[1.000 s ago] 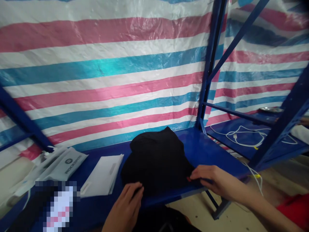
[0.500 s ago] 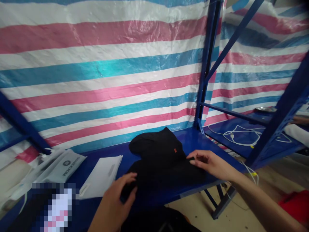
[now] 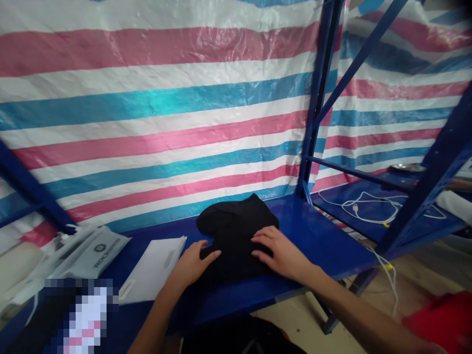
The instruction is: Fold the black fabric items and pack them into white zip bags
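Moved since the earlier frame: my right hand (image 3: 278,251), which leaves the cloth's outer right corner and now sits further left, on top of the fabric; my left hand (image 3: 191,265), now further from the near edge and against the cloth's left side.

Item, one black cloth (image 3: 239,221): lies mid-table, its peak towards the back edge of the blue table (image 3: 306,236), its lower part towards the near edge. Its right corner is drawn in, so the outline reads narrower; I judge the bundle more compact, its surface still uneven. Small orange mark: no longer showing; whether beneath my hand or beneath fabric, I cannot tell.

Hands, two: right, fingers spread, thumb apart, resting on the cloth; left, thumb and forefinger parted around its left margin, not closed. Whether any fabric is caught underneath, I cannot tell.

Adjacent: white papers (image 3: 155,268), one stack, left of the cloth; grey printed pouch (image 3: 98,253), towards the table's back left corner. Beyond the right edge: white cable (image 3: 368,206), loosely coiled.
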A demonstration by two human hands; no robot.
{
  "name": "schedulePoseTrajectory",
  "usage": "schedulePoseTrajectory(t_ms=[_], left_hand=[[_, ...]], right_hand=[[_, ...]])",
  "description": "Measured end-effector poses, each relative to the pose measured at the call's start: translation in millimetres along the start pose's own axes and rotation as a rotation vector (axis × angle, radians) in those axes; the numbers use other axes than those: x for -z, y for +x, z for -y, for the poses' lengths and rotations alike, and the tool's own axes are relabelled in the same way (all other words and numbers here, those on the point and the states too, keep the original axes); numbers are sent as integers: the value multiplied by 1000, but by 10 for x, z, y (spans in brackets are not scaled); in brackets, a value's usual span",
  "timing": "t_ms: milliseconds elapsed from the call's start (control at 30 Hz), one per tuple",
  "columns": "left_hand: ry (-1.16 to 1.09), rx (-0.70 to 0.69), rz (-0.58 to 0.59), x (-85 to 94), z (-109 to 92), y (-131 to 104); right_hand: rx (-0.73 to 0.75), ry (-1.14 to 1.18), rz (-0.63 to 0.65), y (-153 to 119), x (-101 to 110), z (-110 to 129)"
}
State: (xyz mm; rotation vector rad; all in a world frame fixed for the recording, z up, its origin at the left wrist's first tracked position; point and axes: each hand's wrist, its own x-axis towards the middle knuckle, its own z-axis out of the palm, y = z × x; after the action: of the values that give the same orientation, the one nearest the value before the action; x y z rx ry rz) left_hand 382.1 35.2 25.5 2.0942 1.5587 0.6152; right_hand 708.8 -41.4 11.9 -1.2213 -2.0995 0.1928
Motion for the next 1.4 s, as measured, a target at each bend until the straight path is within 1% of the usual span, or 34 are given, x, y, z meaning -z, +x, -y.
schedulePoseTrajectory(t_ms=[67,133,200,233,267,333,400,433,500,567,633,700,733,800,833,900,933,1000,1067,1167,1267,1333,1400], left_hand=[[-95,32,58,62,-29,-114],[-148,34,90,106,-72,-251],[-180,12,108,126,-112,-420],[-207,10,114,125,-126,-516],[-248,17,127,117,-135,-618],[-387,76,162,73,-132,-832],[-577,178,196,-12,-101,-1035],[-673,241,190,-65,-83,-1124],[-842,368,106,-165,-70,-1264],[-974,466,-15,-218,-136,-1342],[-1071,489,-124,-195,-324,-1356],[-1141,448,-212,-107,-620,-1315],[-1181,408,-234,-53,-786,-1274],[-1266,344,-229,34,-1090,-1154],[-1297,316,-224,53,-1205,-1077],[-1338,275,-257,27,-1323,-898],[-1350,270,-285,-17,-1324,-805],[-1358,282,-341,-144,-1228,-637],[-1319,290,-362,-281,-1052,-521],[-1147,268,-366,-424,-759,-470],[-1011,254,-391,-495,-541,-514],[-983,244,-396,-541,-457,-547],[-948,236,-396,-598,-414,-561]], right_hand=[[58,96,143,-86,-147,205],[86,113,263,-188,-293,332],[93,101,325,-291,-380,396],[91,103,341,-341,-389,417],[90,115,356,-388,-374,436],[98,170,394,-473,-282,484],[103,251,411,-531,-139,547],[90,297,395,-542,-63,580],[26,406,313,-516,73,647],[-68,566,211,-420,163,710],[-185,818,163,-279,186,774],[-335,1143,159,-132,144,839],[-415,1303,151,-68,102,868],[-557,1560,109,36,-8,902],[-620,1651,108,78,-70,903],[-743,1785,193,152,-199,865],[-802,1831,264,187,-264,827],[-892,1893,374,259,-385,729],[-944,1926,392,323,-487,628],[-986,1934,387,379,-585,528],[-972,1846,321,374,-631,497],[-921,1703,196,353,-657,480],[-815,1491,28,334,-686,440]])
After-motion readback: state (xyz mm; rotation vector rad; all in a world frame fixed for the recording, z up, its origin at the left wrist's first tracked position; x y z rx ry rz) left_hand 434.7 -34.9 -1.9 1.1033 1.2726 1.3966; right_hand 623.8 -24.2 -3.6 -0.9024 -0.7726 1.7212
